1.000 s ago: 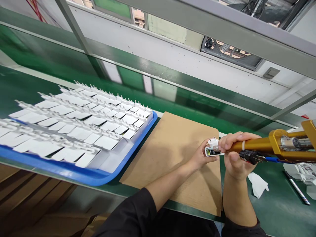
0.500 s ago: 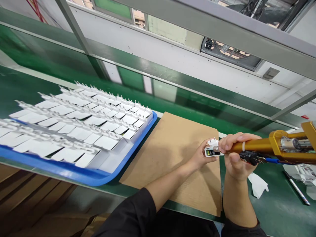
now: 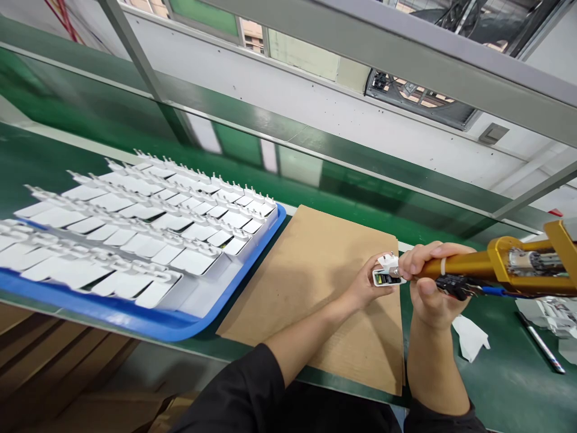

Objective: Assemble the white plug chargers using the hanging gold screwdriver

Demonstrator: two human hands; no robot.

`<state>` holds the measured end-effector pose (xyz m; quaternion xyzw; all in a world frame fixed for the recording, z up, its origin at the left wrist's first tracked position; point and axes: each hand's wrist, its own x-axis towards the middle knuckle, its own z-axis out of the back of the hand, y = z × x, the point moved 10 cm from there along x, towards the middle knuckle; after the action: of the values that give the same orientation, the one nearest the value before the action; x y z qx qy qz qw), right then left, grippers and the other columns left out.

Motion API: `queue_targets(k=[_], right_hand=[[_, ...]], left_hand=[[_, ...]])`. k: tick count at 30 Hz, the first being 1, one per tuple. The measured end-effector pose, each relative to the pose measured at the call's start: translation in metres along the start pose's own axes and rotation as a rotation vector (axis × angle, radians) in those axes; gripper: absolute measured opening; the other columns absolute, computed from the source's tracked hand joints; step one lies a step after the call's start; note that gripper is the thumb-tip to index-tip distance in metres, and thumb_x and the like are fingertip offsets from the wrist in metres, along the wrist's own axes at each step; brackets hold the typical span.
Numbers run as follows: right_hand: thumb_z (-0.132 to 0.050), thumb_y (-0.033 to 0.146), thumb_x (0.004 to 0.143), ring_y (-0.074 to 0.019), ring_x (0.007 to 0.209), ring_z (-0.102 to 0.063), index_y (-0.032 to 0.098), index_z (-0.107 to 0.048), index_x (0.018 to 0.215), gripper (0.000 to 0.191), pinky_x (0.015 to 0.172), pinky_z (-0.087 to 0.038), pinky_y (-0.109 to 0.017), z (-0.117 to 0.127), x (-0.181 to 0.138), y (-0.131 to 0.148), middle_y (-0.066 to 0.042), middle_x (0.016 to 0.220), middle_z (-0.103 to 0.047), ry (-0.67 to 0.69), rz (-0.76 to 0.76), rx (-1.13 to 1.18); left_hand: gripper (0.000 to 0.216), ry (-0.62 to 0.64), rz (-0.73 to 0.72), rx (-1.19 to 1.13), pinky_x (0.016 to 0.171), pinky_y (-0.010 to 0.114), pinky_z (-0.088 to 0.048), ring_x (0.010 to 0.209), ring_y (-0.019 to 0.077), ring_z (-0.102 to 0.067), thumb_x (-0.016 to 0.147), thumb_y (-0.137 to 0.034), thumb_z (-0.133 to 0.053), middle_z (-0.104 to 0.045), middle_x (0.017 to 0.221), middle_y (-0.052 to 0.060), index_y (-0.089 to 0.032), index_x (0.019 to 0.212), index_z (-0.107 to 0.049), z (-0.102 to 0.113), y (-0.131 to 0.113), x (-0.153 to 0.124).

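Note:
My left hand (image 3: 366, 282) is closed round a small white plug adapter housing (image 3: 377, 282), whose open side shows dark and yellow-green parts inside. Two metal pins stick up from its white plug end. In my right hand (image 3: 435, 282) is a gold-coloured powered tool (image 3: 464, 266), with a black switch (image 3: 453, 287) and a blue wire on its underside. The tool's metal tip meets the housing at its right side; the exact contact is hidden by my fingers. Both hands are above the right edge of a cardboard sheet (image 3: 311, 264).
At left a blue tray (image 3: 193, 328) holds rows of white plug housings (image 3: 148, 240). To the right on the green bench lie a white scrap (image 3: 471, 337), a marker pen (image 3: 541, 343) and clear plastic pieces (image 3: 552, 316). A grey metal beam (image 3: 406, 48) crosses above.
The view has shifted very slightly. Both hands, the adapter housing and the tool hold nearly the same positions.

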<state>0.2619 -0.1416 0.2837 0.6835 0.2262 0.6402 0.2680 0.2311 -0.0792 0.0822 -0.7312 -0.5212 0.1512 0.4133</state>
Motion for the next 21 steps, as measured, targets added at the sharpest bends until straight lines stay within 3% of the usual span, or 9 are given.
queue_targets(k=[8,21], right_hand=[[-0.085,0.040,0.083,-0.0121,0.058,-0.054,0.027,-0.059,0.102,0.035,0.056,-0.048,-0.029,-0.0004,-0.0003,0.0003,0.005,0.074,-0.056,0.010,-0.003,0.024],[-0.083,0.032,0.085,-0.0123,0.060,-0.055,0.026,-0.062,0.108,0.032,0.057,-0.054,-0.029,-0.0020,-0.0010,0.0030,0.004,0.077,-0.057,0.047,0.023,0.083]], left_hand=[[0.081,-0.003,-0.015,0.073,0.105,0.047,-0.050,0.119,0.0327,-0.065,0.059,-0.047,-0.097,-0.069,0.124,0.009,-0.025,0.128,-0.061,0.0023,0.0000,-0.0024],[0.075,0.023,-0.044,0.121,0.101,0.045,-0.052,0.115,0.0320,-0.066,0.061,-0.045,-0.095,-0.070,0.123,0.010,-0.022,0.123,-0.060,-0.0003,-0.0057,-0.0005]])
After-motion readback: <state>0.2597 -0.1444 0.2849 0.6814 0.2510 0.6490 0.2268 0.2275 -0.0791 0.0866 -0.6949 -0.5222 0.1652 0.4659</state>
